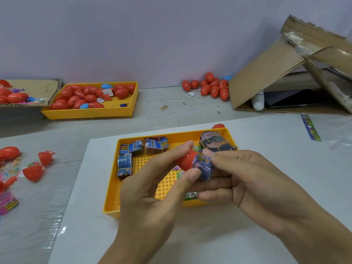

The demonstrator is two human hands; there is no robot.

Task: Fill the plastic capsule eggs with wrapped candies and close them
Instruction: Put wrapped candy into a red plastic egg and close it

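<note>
My left hand (152,187) grips a red egg half (186,160) between thumb and fingers, its open end turned right. My right hand (247,180) pinches a blue-purple wrapped candy (204,166) and holds it at the mouth of that half. Both hands hover over a yellow tray (112,195) on a white sheet. Inside the tray lie blue wrapped candies (131,148) at the left and a banded bundle of dark wrappers (215,141) at the back right.
A second yellow tray (122,109) of red and blue eggs stands at the back left beside a cardboard box (38,86). Loose red eggs (213,86) lie by a tilted cardboard box (270,73). Open egg halves (34,172) and small toys lie at the left.
</note>
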